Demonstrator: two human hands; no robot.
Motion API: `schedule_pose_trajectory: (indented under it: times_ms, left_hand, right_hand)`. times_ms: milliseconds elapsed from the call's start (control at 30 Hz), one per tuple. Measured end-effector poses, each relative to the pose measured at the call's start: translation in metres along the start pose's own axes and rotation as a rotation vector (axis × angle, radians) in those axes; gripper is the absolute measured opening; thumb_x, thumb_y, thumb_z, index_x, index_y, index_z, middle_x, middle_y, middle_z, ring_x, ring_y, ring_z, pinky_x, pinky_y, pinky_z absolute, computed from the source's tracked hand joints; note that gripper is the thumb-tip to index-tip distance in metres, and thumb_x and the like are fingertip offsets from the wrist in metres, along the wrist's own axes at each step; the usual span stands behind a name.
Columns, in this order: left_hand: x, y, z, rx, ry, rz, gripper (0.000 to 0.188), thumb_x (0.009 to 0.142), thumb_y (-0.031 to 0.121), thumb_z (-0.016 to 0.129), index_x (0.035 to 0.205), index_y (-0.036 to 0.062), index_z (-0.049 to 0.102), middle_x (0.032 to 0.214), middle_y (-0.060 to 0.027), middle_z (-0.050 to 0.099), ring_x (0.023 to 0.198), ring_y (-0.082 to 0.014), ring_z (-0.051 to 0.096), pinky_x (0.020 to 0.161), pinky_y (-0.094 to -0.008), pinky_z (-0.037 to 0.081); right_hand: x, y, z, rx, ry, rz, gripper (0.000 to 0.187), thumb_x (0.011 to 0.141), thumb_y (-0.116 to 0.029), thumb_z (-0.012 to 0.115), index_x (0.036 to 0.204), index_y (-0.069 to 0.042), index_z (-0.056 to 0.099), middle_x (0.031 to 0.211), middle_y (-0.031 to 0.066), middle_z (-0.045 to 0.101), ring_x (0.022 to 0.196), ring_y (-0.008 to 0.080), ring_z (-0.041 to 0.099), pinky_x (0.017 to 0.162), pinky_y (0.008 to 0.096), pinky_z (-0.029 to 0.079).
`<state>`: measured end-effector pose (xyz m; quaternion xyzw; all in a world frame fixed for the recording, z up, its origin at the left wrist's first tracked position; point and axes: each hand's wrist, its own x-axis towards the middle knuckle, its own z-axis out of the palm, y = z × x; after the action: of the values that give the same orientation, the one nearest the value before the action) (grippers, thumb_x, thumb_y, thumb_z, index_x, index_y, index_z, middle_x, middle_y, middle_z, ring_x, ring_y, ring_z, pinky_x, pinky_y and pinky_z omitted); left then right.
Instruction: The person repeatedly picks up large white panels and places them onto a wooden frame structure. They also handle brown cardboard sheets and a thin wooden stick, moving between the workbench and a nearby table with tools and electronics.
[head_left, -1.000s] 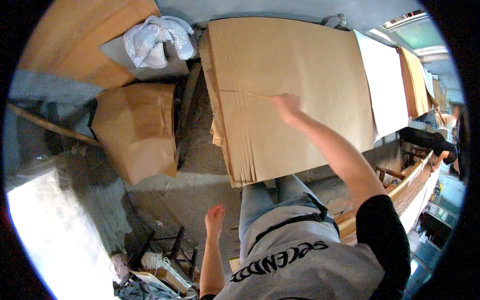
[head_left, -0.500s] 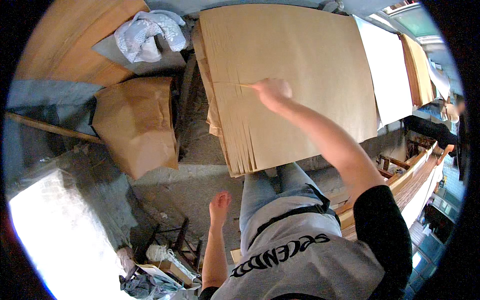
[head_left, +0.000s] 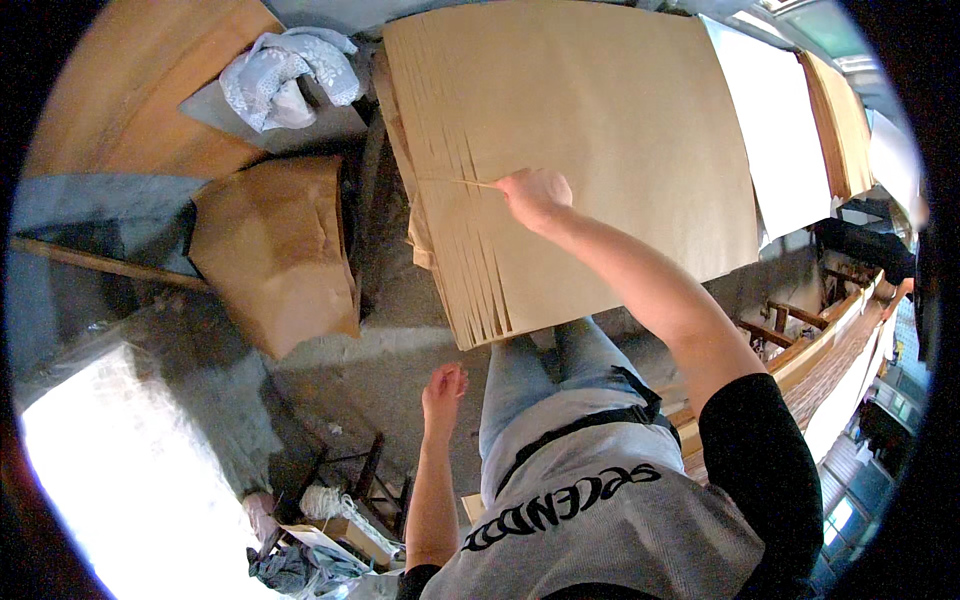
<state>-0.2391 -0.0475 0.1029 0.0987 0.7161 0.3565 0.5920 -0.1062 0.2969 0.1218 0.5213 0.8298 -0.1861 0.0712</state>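
Observation:
My right hand [head_left: 537,197] is closed around the end of a thin stick [head_left: 465,183]. The stick points left, low over a wide stack of large brown paper sheets [head_left: 620,130]. Along the stack's left side, the sheets are fanned into narrow stepped edges [head_left: 478,270]. Rougher, crumpled brown sheet edges [head_left: 420,235] stick out beneath them on the left. Below the stack's near left corner, my left hand [head_left: 443,400] hangs apart from it with curled fingers and nothing visible in them.
White sheets [head_left: 770,130] and another brown stack [head_left: 840,120] lie to the right. A folded brown paper piece [head_left: 270,250] is at left, below a patterned cloth [head_left: 285,80]. Wooden framing [head_left: 790,345] stands at right; a dark metal stand [head_left: 370,480] and white rope [head_left: 325,500] lie lower left.
My right hand and the stick have shifted slightly down and left across the sheets. My left hand has risen a little. The whole view has moved slightly.

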Motion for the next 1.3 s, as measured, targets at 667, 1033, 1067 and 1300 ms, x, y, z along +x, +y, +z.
schedule_pose_trajectory:
  times_ms: [667,1033,1067,1300]
  left_hand:
    - [0.105,0.047,0.072,-0.410,-0.028,0.213,0.025,0.086,0.024,0.052,0.102,0.0041,0.051,0.094,-0.0093,0.058,0.084,-0.0159,0.057,0.073,-0.0318,0.050]
    - [0.141,0.066,0.100,-0.257,0.090,0.139,0.028,0.083,0.032,0.054,0.103,0.0142,0.046,0.102,0.0010,0.050,0.089,-0.0112,0.051,0.071,-0.0319,0.044]
    - [0.143,0.066,0.099,-0.250,0.049,0.133,0.028,0.085,0.031,0.052,0.104,0.0120,0.046,0.104,-0.0004,0.050,0.090,-0.0120,0.051,0.072,-0.0321,0.045]
    - [0.122,0.033,0.088,-0.287,-0.412,-0.059,0.032,0.085,0.029,0.052,0.111,0.0122,0.044,0.105,0.0000,0.051,0.096,-0.0128,0.050,0.080,-0.0337,0.045]
  right_hand:
    - [-0.059,0.057,0.031,0.098,-0.113,0.135,0.032,0.077,-0.014,0.047,0.104,-0.026,0.060,0.077,0.0068,0.061,0.067,0.0255,0.060,0.054,0.0387,0.047]
    - [-0.092,0.059,0.008,0.326,-0.025,0.155,0.025,0.080,-0.018,0.049,0.102,-0.024,0.061,0.077,0.0072,0.062,0.064,0.0258,0.059,0.053,0.0368,0.046]
    - [-0.099,0.062,0.000,0.353,-0.027,0.194,0.025,0.081,-0.020,0.048,0.103,-0.025,0.060,0.079,0.0081,0.062,0.067,0.0264,0.059,0.055,0.0373,0.046]
    - [-0.192,0.180,-0.018,0.365,0.042,0.519,0.027,0.085,-0.026,0.049,0.112,-0.024,0.054,0.071,0.0135,0.059,0.062,0.0266,0.057,0.056,0.0367,0.045]
